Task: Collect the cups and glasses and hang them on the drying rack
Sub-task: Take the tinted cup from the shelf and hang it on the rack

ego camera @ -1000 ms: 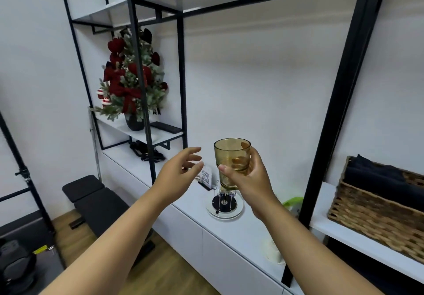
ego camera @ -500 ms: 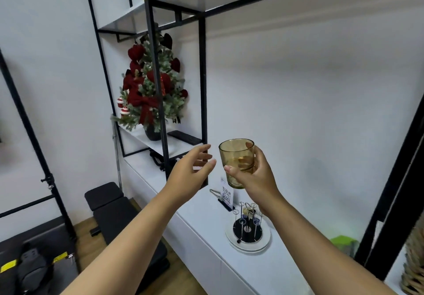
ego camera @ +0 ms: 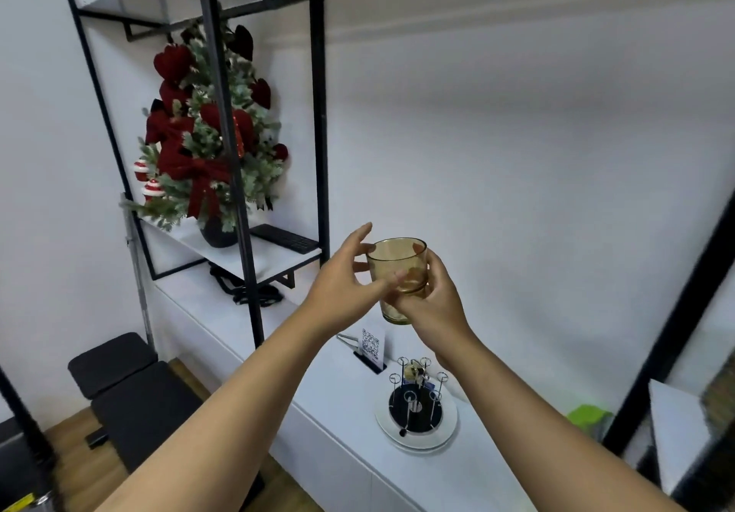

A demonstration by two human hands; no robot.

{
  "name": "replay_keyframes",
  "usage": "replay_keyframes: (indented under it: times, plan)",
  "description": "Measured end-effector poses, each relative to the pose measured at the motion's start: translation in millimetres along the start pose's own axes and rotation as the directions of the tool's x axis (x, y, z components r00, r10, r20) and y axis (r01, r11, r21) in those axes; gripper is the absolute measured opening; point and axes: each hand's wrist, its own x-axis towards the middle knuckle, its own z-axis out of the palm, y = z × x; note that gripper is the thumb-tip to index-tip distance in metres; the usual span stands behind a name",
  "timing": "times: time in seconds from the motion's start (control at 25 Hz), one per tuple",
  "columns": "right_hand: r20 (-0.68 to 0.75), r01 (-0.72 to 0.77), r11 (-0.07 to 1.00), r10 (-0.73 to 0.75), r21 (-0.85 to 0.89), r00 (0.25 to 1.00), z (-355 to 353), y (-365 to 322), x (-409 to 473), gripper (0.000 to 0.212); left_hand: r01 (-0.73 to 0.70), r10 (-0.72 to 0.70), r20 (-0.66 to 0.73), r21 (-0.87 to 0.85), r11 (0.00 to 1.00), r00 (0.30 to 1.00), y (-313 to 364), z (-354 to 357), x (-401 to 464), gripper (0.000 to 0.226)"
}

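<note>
1. The right hand (ego camera: 431, 300) holds an amber glass (ego camera: 397, 273) upright in the air, thumb on its near side and fingers curled round the far side, seen through the glass
2. The left hand (ego camera: 344, 284) meets the glass from the left: its thumb lies across the near wall beside the right thumb, and its fingers reach round the left and back of the glass near the rim, so both hands grip it
3. The glass is above the white worktop (ego camera: 318, 384), higher than the rack (ego camera: 415, 400) and a little to its left, well apart from it
4. The rack is a dark round base with thin upright wire pegs ending in small loops; it stands on a white plate (ego camera: 445, 434) on the worktop, with no cup on any peg
5. Just behind the rack a small card with a QR code (ego camera: 372, 344) stands in a dark holder
6. On a shelf (ego camera: 274, 261) at the left stands a small decorated tree (ego camera: 207, 145) with red bows in a dark pot, and a dark flat keyboard (ego camera: 286, 239) lies beside it
7. Black cables (ego camera: 246, 288) lie on the worktop under that shelf
8. A green object (ego camera: 586, 418) sits at the right, blurred
9. A black padded bench (ego camera: 131, 388) stands on the wooden floor at lower left
</note>
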Motion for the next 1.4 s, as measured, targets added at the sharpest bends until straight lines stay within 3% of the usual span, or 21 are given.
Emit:
replay_keyframes:
  times: [0.16,0.32,0.56,0.68,0.8,0.92,1.0,1.16,1.4]
  plan:
    - [-0.063,0.009,1.000,-0.011,-0.020,0.998,35,7,17,0.083,0.005,0.005,0.106,-0.102,0.995,0.994,-25,-11,32,0.117]
    - [-0.122,0.021,1.000,-0.023,-0.015,0.992,57,8,24,0.081,-0.014,0.028,0.119,-0.113,0.994,0.993,-44,-20,53,0.126]
    - [-0.225,-0.153,0.986,0.165,0.072,0.960,55,16,25,0.114,0.062,0.004,0.198,-0.323,0.944,0.980,-56,-20,86,0.128]
    - [-0.152,-0.241,0.918,0.300,0.315,0.942,46,30,28,0.088,0.162,-0.035,0.267,-0.469,0.868,0.963,-58,-15,105,0.132]
    - [-0.084,-0.230,0.877,0.290,0.423,0.953,29,38,39,0.064,0.205,-0.049,0.299,-0.515,0.833,0.953,-60,0,114,0.134]
    - [-0.075,-0.183,0.860,0.247,0.477,0.966,18,45,57,0.056,0.273,-0.101,0.330,-0.530,0.803,0.938,-70,13,125,0.134]
    - [-0.096,-0.170,0.842,0.253,0.511,0.963,8,55,72,0.057,0.284,-0.116,0.355,-0.467,0.837,0.928,-75,20,139,0.136]
    - [-0.166,-0.142,0.894,0.231,0.425,0.959,-13,66,103,0.049,0.259,-0.128,0.378,-0.319,0.912,0.917,-89,36,165,0.127]
    - [-0.234,-0.169,0.967,0.212,0.192,0.949,-32,92,118,0.060,0.312,-0.177,0.369,-0.346,0.885,0.912,-131,68,158,0.108]
